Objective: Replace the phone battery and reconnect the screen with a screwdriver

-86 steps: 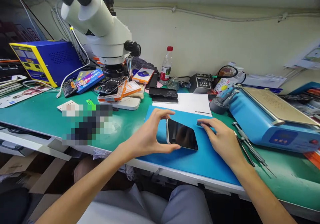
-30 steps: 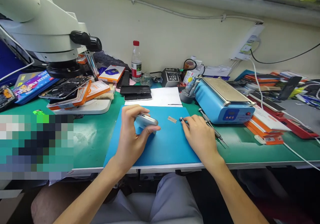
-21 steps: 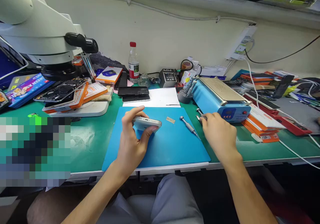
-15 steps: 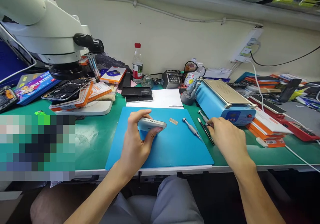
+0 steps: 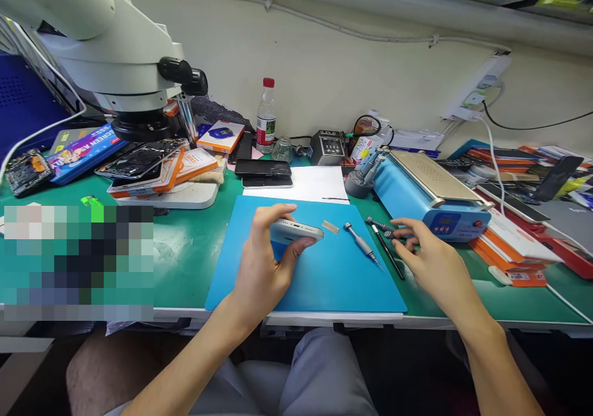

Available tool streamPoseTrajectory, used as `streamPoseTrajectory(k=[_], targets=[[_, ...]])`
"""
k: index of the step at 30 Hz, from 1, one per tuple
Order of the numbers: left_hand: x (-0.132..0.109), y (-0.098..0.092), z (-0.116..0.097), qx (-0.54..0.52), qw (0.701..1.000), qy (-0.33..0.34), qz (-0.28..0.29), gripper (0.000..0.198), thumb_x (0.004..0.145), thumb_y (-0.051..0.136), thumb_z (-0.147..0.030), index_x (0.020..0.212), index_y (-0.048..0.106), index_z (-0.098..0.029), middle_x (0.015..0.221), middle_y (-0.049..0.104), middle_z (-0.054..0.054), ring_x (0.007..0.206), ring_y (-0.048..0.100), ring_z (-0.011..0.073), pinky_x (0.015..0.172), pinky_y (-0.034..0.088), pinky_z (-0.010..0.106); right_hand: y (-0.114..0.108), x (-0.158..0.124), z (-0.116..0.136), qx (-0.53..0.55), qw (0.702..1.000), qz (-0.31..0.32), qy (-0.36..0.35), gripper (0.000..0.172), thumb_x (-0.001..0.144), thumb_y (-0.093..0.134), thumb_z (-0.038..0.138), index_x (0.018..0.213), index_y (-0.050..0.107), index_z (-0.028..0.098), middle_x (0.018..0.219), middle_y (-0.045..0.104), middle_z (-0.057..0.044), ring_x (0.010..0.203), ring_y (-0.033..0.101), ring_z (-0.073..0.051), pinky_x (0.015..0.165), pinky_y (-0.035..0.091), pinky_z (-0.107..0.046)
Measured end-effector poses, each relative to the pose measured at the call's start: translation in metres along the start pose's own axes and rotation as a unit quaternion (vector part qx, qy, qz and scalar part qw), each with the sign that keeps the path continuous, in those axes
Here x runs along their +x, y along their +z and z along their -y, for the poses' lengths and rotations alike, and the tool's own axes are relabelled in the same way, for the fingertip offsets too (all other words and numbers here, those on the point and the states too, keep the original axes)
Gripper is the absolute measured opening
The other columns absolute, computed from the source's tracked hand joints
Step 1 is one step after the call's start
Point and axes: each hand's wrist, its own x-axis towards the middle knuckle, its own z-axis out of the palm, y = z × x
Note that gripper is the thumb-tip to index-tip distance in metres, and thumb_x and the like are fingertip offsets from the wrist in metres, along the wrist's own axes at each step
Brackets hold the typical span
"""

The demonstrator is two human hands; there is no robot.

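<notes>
My left hand grips a smartphone by its edges above the blue mat; the end with the charging port faces me. My right hand is at the right of the mat with thumb and fingers apart. Its fingertips are close by a grey screwdriver lying on the green bench; whether they touch it I cannot tell. A thin black pen-like tool lies alongside. On the mat's right part rests another grey screwdriver, near a small metallic strip.
Behind the mat lie dark phones on white paper. A blue heating machine stands at the right, beside orange-white boxes. The microscope overhangs stacked phone parts at the left. A bottle stands near the wall.
My right hand's fingers have spread from a pinch around the grey screwdriver. My left hand still holds the smartphone. The whole view has shifted slightly.
</notes>
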Motion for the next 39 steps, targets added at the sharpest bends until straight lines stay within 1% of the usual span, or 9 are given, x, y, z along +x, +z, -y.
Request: streamPoseTrajectory(k=[10,13,16,21,24,26,31,35,39], targets=[[0.000,0.001,0.000,0.005,1.000,0.013,-0.005,0.045,0.102,0.072,-0.026,0.141,0.049,-0.025,0.112,0.061,0.003,0.102,0.064,0.0153,0.092,0.054,0.027,-0.001,0.005,0.007,0.064,0.996,0.045,0.035,0.041,0.092,0.056,0.042,0.128,0.066,0.025,0.095,0.078,-0.007,0.066,0.068,-0.021,0.058,0.050,-0.032],[0.001,0.001,0.000,0.005,1.000,0.012,-0.008,0.044,0.103,0.071,-0.027,0.141,0.050,-0.025,0.111,0.062,0.004,0.101,0.064,0.0152,0.091,0.054,0.027,0.001,0.010,0.009,-0.002,0.999,0.038,-0.006,0.036,0.098,0.047,0.038,0.120,0.073,0.026,0.113,0.079,-0.009,0.083,0.075,-0.024,0.064,0.053,-0.034],[0.002,0.002,-0.001,0.001,1.000,0.016,-0.011,0.042,0.103,0.071,-0.028,0.139,0.050,-0.024,0.111,0.061,0.004,0.100,0.064,0.0147,0.090,0.054,0.027,0.005,0.024,0.008,-0.071,0.997,0.004,-0.033,0.044,0.103,0.037,0.037,0.121,0.076,0.024,0.133,0.076,-0.009,0.101,0.076,-0.028,0.069,0.054,-0.037],[0.001,0.003,0.000,-0.007,0.999,0.027,-0.019,0.031,0.102,0.073,-0.027,0.125,0.052,-0.025,0.107,0.063,0.002,0.096,0.064,0.0153,0.084,0.055,0.028,0.010,0.049,0.007,-0.082,0.994,0.030,-0.064,0.032,0.097,0.052,0.039,0.096,0.080,0.024,0.111,0.083,-0.007,0.090,0.078,-0.032,0.058,0.048,-0.037],[0.000,0.003,0.001,-0.011,0.999,0.043,-0.013,0.028,0.102,0.071,-0.025,0.121,0.051,-0.025,0.105,0.064,0.002,0.094,0.065,0.0156,0.081,0.056,0.029,0.009,0.049,0.016,-0.058,0.993,0.024,-0.099,0.035,0.103,0.047,0.042,0.112,0.076,0.026,0.116,0.082,-0.006,0.095,0.078,-0.029,0.067,0.054,-0.036],[0.000,0.004,0.002,-0.011,0.999,0.052,-0.013,0.028,0.102,0.072,-0.025,0.121,0.051,-0.025,0.104,0.064,0.002,0.094,0.065,0.0155,0.081,0.056,0.029,0.009,0.042,0.026,-0.023,0.992,0.012,-0.125,0.037,0.107,0.043,0.044,0.122,0.071,0.025,0.114,0.082,-0.007,0.088,0.078,-0.026,0.068,0.054,-0.035],[0.002,0.004,0.001,-0.005,0.999,0.050,-0.018,0.028,0.102,0.071,-0.026,0.121,0.051,-0.025,0.104,0.064,0.002,0.093,0.066,0.0156,0.080,0.057,0.029,0.008,0.025,0.051,0.082,0.981,-0.009,-0.178,0.031,0.109,0.045,0.044,0.122,0.068,0.026,0.112,0.081,-0.006,0.074,0.073,-0.020,0.066,0.052,-0.033],[0.003,0.002,-0.002,0.001,0.998,0.049,-0.027,0.025,0.102,0.071,-0.024,0.118,0.052,-0.024,0.101,0.064,0.001,0.090,0.066,0.0143,0.077,0.056,0.027,0.010,0.030,0.058,0.048,0.988,0.006,-0.146,0.033,0.106,0.050,0.049,0.120,0.070,0.027,0.116,0.080,-0.006,0.092,0.075,-0.025,0.074,0.053,-0.035],[0.002,-0.001,-0.003,-0.025,0.991,0.076,-0.104,0.030,0.099,0.075,-0.018,0.118,0.052,-0.024,0.099,0.062,0.000,0.091,0.065,0.0135,0.079,0.057,0.026,0.018,0.046,0.052,0.003,0.995,0.016,-0.096,0.029,0.098,0.055,0.046,0.104,0.075,0.026,0.103,0.081,-0.007,0.099,0.074,-0.031,0.068,0.049,-0.037]])
